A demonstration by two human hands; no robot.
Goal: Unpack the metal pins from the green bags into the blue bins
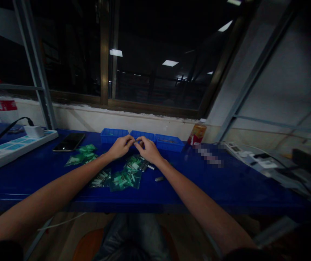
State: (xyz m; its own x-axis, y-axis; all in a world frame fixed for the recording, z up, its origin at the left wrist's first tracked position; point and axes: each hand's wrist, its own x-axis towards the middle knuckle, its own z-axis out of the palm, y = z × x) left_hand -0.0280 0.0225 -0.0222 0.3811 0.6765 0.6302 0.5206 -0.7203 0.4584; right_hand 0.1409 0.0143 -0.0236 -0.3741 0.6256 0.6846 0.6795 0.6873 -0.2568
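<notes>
My left hand (121,146) and my right hand (148,149) meet fingertip to fingertip over the blue table, just in front of the blue bins. Thumbs and forefingers are pinched together; whatever small piece they may hold is too small and dark to name. Below the hands lies a green-tinted bag (133,163) of small parts, with another bag (125,179) nearer me and a clear bag (101,177) to its left. Several small metal cylinders sit beside my right wrist, one of them (159,178) apart from the others.
Three blue bins (169,144) stand in a row along the wall. On the left are more green bags (83,155), a phone (69,141), a white power strip (19,148) and a bottle (4,105). A red-orange packet (197,134) and another power strip (249,157) are on the right.
</notes>
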